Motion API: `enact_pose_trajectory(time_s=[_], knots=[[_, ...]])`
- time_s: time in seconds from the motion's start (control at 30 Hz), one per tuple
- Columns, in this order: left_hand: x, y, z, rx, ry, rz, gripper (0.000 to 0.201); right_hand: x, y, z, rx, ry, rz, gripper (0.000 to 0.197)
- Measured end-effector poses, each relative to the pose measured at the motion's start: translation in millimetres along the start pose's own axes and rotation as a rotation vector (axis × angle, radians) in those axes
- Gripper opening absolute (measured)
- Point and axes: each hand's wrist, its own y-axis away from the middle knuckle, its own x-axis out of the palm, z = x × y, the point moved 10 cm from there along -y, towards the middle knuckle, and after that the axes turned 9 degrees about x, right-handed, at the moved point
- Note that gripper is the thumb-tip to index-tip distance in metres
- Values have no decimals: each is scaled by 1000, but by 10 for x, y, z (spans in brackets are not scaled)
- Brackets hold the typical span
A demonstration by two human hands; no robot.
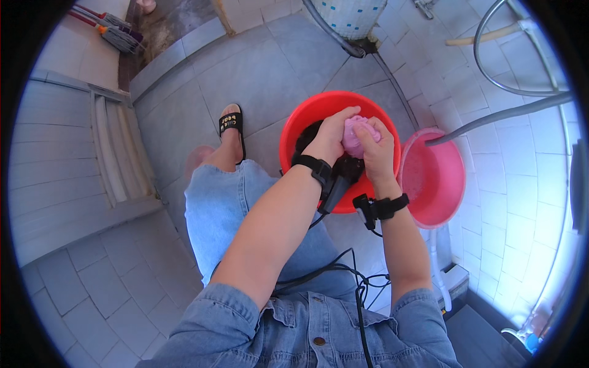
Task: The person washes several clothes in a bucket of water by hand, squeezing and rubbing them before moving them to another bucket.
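Both of my hands are above a red basin (287,144). A crumpled pink cloth (354,140) is bunched between them. My left hand (331,134) closes on its left side, and the fingers of my right hand (378,150) press it from the right. Dark wet-looking cloth (348,167) lies in the basin below, partly hidden by my hands. A black strap (314,169) goes round my left wrist, and a black strap with a small device (381,209) sits on my right.
A pink basin (438,178) with a grey hose (497,116) leading into it stands right of the red one. Black cables (356,270) trail across my lap. Grey tiles (245,67) cover the floor, and mops (119,35) lean at the far left.
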Motion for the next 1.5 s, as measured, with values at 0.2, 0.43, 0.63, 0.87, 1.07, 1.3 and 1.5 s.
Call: enact_pose_trajectory(time_s=[0.2, 0.43, 0.63, 0.87, 1.07, 1.3, 1.5], knots=[[133, 31, -188, 279, -287, -36, 13, -383, -184, -319, 151, -283, -180, 12], [108, 62, -208, 152, -57, -93, 24, -186, -31, -98, 205, -266, -167, 18], [-188, -62, -82, 186, 156, -205, 17, 92, 95, 222, -252, 354, -131, 16], [100, 194, -555, 681, -853, -251, 23, -186, -121, -436, 286, -266, -165, 20], [267, 244, -585, 718, -1218, -150, 24, -124, -83, -648, 563, -417, -62, 23], [529, 291, -417, 561, -1594, 170, 37, -424, 7, -753, 531, -48, 87, 35], [964, 558, -340, 505, -1330, 540, 46, -461, -157, -850, -78, 941, 202, 57]])
